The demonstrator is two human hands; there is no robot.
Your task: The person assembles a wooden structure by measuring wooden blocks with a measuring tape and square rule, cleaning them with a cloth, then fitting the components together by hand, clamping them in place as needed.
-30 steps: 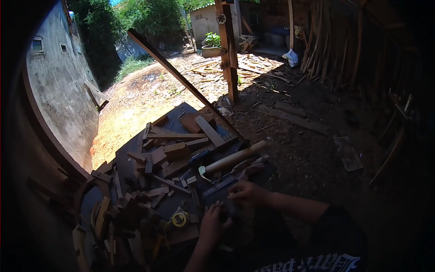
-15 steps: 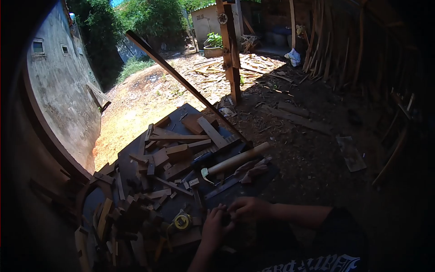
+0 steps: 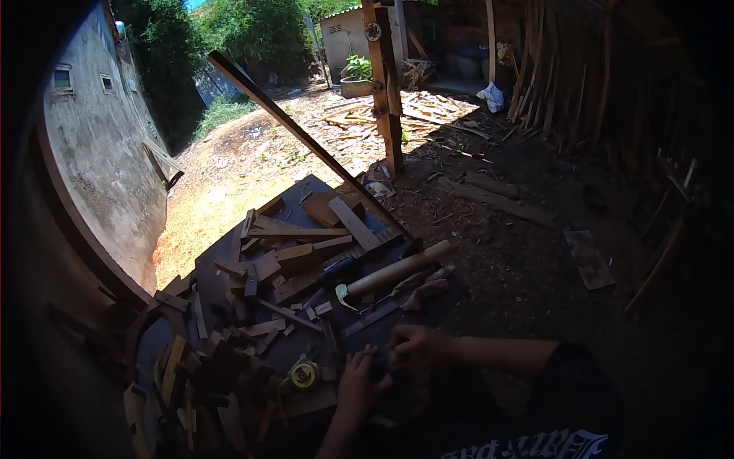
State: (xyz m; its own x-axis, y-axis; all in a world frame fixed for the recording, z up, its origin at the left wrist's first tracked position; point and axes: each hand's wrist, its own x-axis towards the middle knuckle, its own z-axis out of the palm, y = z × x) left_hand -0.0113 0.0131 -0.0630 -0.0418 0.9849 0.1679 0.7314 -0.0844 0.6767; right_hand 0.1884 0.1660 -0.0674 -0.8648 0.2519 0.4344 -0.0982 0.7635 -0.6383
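Small dark piece [image 3: 382,366] | left hand [image 3: 358,384], right hand [image 3: 417,346] curled around it, grip unclear | tape measure [image 3: 303,374] nearby

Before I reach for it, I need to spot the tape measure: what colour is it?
Yellow; the tape measure shows in the head view, beside the left hand.

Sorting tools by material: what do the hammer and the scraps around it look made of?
Hammer: the handle looks like pale bare wood, smooth and rounded; the head seems to be dull grey metal. Scraps: rough-sawn wood offcuts, brown and unfinished, with square-cut ends.
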